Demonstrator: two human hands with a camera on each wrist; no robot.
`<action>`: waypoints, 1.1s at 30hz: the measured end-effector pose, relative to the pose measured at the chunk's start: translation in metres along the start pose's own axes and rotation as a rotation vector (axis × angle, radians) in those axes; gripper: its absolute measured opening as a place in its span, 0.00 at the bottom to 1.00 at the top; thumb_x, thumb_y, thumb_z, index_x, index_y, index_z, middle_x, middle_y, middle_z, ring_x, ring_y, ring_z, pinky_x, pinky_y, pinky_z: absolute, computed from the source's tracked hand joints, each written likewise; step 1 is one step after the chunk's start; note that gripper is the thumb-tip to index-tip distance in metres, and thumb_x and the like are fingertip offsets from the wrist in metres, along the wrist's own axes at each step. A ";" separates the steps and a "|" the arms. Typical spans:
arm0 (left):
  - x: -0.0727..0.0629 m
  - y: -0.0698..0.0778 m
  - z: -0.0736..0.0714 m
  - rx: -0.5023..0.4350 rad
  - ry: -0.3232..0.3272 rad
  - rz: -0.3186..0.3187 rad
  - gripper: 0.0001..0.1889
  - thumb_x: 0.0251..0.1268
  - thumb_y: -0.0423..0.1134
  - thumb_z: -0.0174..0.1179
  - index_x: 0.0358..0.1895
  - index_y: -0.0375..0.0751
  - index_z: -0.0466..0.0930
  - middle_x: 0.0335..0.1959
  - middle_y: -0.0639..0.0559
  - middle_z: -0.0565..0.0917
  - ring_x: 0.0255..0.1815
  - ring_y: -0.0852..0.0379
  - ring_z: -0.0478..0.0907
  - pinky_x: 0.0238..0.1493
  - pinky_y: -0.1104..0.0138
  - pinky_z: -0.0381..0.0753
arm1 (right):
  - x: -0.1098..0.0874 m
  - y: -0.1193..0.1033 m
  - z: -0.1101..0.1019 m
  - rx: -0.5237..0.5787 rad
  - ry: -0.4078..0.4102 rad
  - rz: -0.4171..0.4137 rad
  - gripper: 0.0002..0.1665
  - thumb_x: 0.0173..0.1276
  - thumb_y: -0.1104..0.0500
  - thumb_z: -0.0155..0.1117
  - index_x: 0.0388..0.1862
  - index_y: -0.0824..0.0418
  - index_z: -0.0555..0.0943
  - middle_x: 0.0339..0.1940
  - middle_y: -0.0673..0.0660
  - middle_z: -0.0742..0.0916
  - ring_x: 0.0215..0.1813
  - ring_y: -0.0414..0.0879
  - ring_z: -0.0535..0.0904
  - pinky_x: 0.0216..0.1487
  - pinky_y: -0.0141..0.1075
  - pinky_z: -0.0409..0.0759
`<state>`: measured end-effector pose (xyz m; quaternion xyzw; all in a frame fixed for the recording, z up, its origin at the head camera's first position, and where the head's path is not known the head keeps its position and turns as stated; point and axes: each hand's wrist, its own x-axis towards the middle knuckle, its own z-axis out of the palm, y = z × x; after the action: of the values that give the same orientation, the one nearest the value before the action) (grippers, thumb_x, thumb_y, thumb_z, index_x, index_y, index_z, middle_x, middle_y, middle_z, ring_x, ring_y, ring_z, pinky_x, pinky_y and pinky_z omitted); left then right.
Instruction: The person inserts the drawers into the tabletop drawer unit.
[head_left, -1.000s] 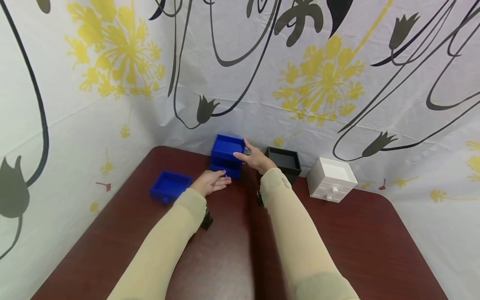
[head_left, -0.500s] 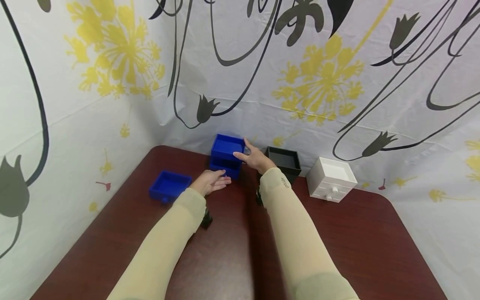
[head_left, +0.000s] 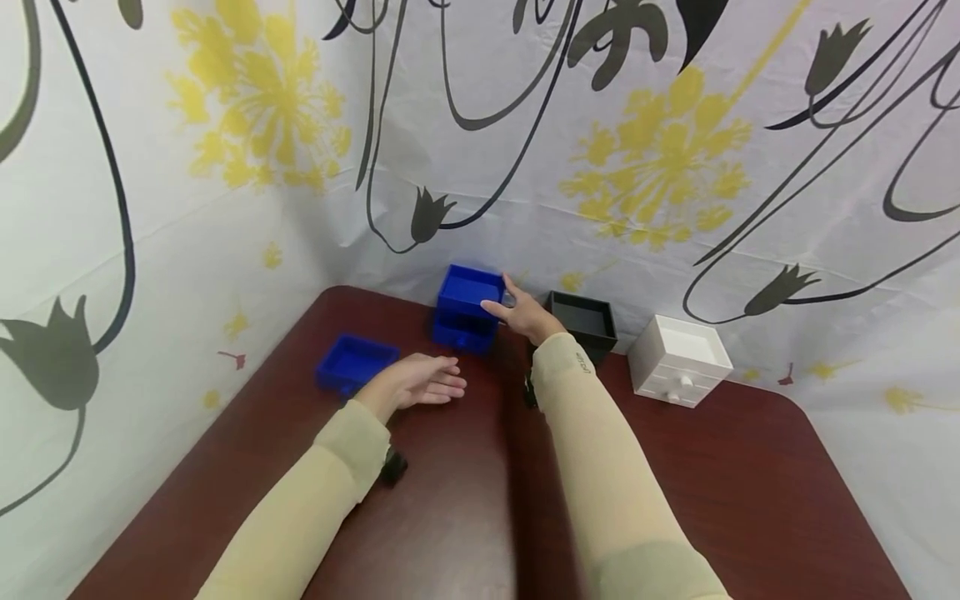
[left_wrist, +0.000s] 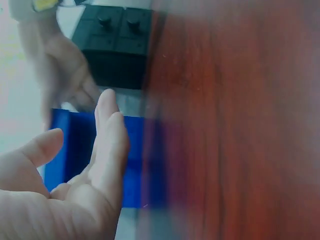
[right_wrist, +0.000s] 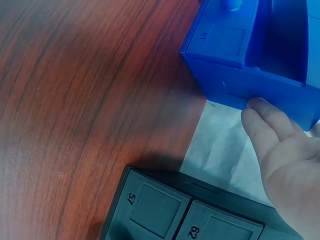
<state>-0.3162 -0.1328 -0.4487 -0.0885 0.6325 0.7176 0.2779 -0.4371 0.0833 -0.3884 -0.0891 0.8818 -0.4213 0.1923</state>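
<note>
A small blue drawer cabinet (head_left: 465, 321) stands against the back curtain. Its lower drawer front, with a knob, faces me; the slot above it (right_wrist: 285, 40) gapes without a drawer. My right hand (head_left: 528, 312) touches the cabinet's right side, fingers straight and thumb spread toward the front. In the right wrist view, fingertips (right_wrist: 257, 105) lie flat on that side wall. My left hand (head_left: 420, 383) hovers in front of the cabinet, palm turned inward, fingers extended, holding nothing. A loose blue drawer (head_left: 358, 360) lies on the table left of the cabinet, partly behind that hand.
A black drawer cabinet (head_left: 581, 321) stands just right of the blue one, partly behind my right arm. Further right is a white drawer cabinet (head_left: 678, 362) with knobs. Patterned curtain (head_left: 450, 125) borders the dark red table (head_left: 720, 483) at the back and sides.
My left hand has drawn back from the front of the blue cabinet, toward me. The right hand stays at the cabinet's side. The head view has shifted slightly.
</note>
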 end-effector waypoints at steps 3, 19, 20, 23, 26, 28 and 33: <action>-0.024 -0.005 -0.007 0.105 -0.001 0.024 0.25 0.81 0.50 0.52 0.68 0.33 0.75 0.51 0.44 0.88 0.52 0.50 0.86 0.55 0.57 0.83 | 0.000 0.000 0.000 0.001 -0.012 -0.011 0.58 0.69 0.32 0.62 0.84 0.33 0.36 0.86 0.53 0.45 0.84 0.57 0.44 0.77 0.55 0.57; -0.109 -0.043 -0.068 0.241 0.046 0.045 0.30 0.81 0.53 0.49 0.60 0.23 0.77 0.48 0.38 0.88 0.47 0.48 0.88 0.45 0.55 0.86 | -0.004 -0.001 0.000 0.005 -0.038 -0.032 0.57 0.70 0.31 0.60 0.83 0.32 0.33 0.86 0.52 0.42 0.84 0.57 0.39 0.78 0.57 0.53; -0.115 -0.042 -0.076 0.286 0.063 0.037 0.31 0.81 0.54 0.48 0.58 0.23 0.78 0.46 0.38 0.88 0.45 0.49 0.88 0.43 0.55 0.87 | -0.004 -0.001 0.000 0.006 -0.042 -0.030 0.57 0.70 0.31 0.59 0.83 0.32 0.33 0.86 0.52 0.42 0.84 0.57 0.38 0.78 0.57 0.53; -0.128 -0.040 -0.099 0.357 0.127 0.005 0.31 0.82 0.54 0.46 0.56 0.21 0.77 0.42 0.39 0.89 0.41 0.50 0.88 0.39 0.57 0.87 | -0.005 -0.001 -0.001 -0.002 -0.041 -0.035 0.57 0.70 0.31 0.59 0.83 0.32 0.33 0.86 0.53 0.42 0.84 0.57 0.39 0.78 0.57 0.52; -0.130 -0.039 -0.117 0.313 0.153 -0.017 0.32 0.83 0.53 0.44 0.60 0.19 0.73 0.42 0.41 0.89 0.40 0.52 0.88 0.41 0.58 0.87 | -0.006 -0.001 -0.003 -0.012 -0.028 -0.039 0.57 0.71 0.30 0.58 0.83 0.33 0.33 0.86 0.53 0.43 0.84 0.57 0.39 0.78 0.57 0.52; -0.127 -0.038 -0.125 0.251 0.137 -0.021 0.33 0.83 0.53 0.43 0.63 0.18 0.69 0.43 0.40 0.88 0.41 0.52 0.88 0.43 0.58 0.87 | -0.006 -0.001 -0.004 -0.016 -0.023 -0.044 0.57 0.71 0.31 0.58 0.84 0.33 0.34 0.86 0.53 0.43 0.84 0.57 0.39 0.78 0.57 0.52; -0.113 -0.042 -0.130 0.054 0.061 -0.018 0.35 0.84 0.52 0.43 0.70 0.16 0.61 0.49 0.37 0.87 0.48 0.50 0.87 0.51 0.59 0.85 | -0.006 0.001 -0.003 -0.021 -0.033 -0.051 0.57 0.71 0.31 0.58 0.84 0.34 0.33 0.86 0.54 0.44 0.84 0.57 0.39 0.78 0.57 0.52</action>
<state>-0.2308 -0.2880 -0.4545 -0.1086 0.6589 0.6947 0.2674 -0.4331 0.0879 -0.3861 -0.1204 0.8804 -0.4152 0.1950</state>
